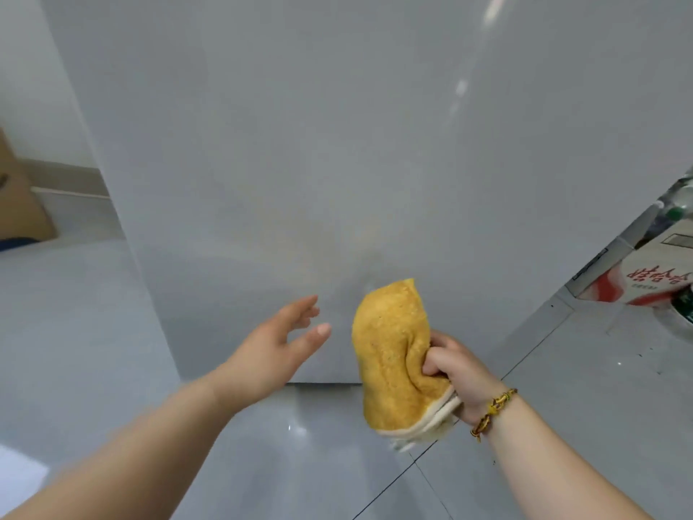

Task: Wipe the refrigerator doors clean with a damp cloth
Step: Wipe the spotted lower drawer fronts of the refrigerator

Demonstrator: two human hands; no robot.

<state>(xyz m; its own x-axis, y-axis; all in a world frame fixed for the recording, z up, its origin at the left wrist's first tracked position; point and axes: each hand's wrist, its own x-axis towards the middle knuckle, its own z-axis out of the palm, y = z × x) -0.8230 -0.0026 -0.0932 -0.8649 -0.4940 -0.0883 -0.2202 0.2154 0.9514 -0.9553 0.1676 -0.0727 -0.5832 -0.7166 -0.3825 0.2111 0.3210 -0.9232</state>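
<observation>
Fridge door (337, 144): big pale grey glossy panel that fills most of what we see. Its bottom edge sits just above the floor (75, 332).
Cloth (393, 350): yellow and fuzzy with a whitish backing, folded over and bunched up. We've got it low down in front of the door, near the bottom edge. The top end points up toward the panel, but we honestly can't tell if it's touching.
Right hand (457, 373): fingers curled tight round the right side of the cloth, gripping the bunched part.
Left hand (277, 347): fingers spread and relaxed, holding nothing. It's reaching toward the lower door just left of the cloth, clear of the cloth itself.
Bracelet (493, 409): braided yellow and brown thing on our right wrist.
Cardboard box (18, 204): brown, on the floor way off to the left by the wall.
Carton (645, 279): white with red print, on the floor to the right of the fridge.
Bottles (675, 213): clear ones just behind that carton, one with a green cap, pretty blurry.
</observation>
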